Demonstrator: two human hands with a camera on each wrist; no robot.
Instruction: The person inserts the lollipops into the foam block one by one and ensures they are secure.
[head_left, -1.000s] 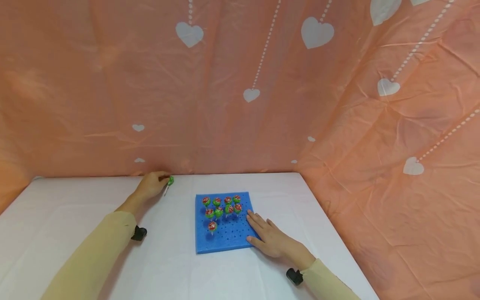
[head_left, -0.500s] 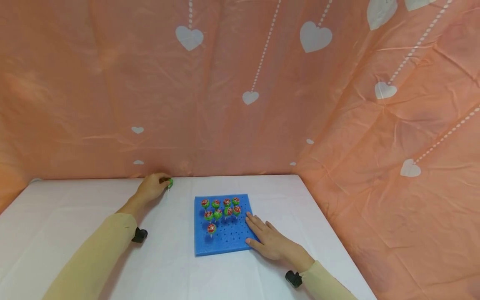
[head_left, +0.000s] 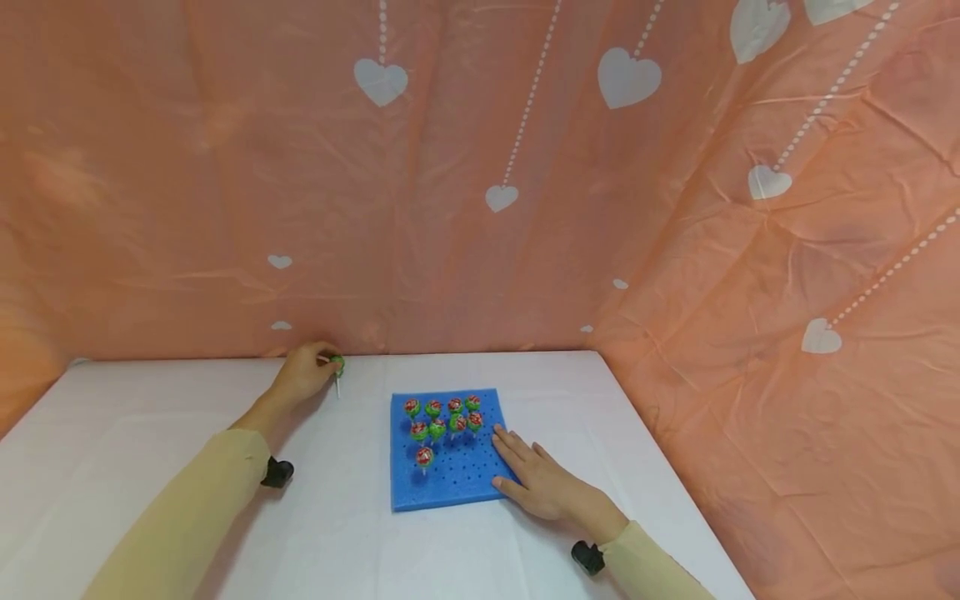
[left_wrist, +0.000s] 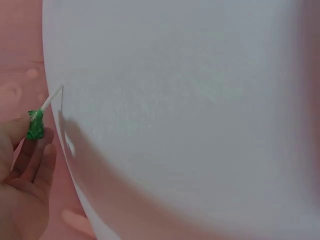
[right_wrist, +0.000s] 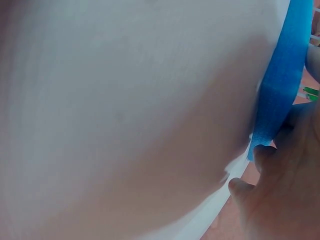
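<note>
At the back left of the table, my left hand (head_left: 303,373) pinches a lollipop (head_left: 338,367) by its green-wrapped head. Its white stick points down at the tabletop in the head view; in the left wrist view the lollipop (left_wrist: 35,124) sits between thumb and fingers. My right hand (head_left: 546,479) lies with fingers straight on the right edge of a blue foam board (head_left: 468,479) full of small holes. Several lollipops (head_left: 437,428) in red and green wrappers stand upright in it, two rows at the back and a single lollipop (head_left: 424,457) in front of them.
A white cloth covers the table (head_left: 330,533). Behind it hangs an orange curtain (head_left: 435,275) with white hearts, and another side of it rises along the right table edge. A black wrist camera (head_left: 278,473) is strapped to my left wrist.
The lollipop in my left hand has turned from a slant to having its stick nearly straight down. My right hand stays on the board; the head view has shifted slightly.
</note>
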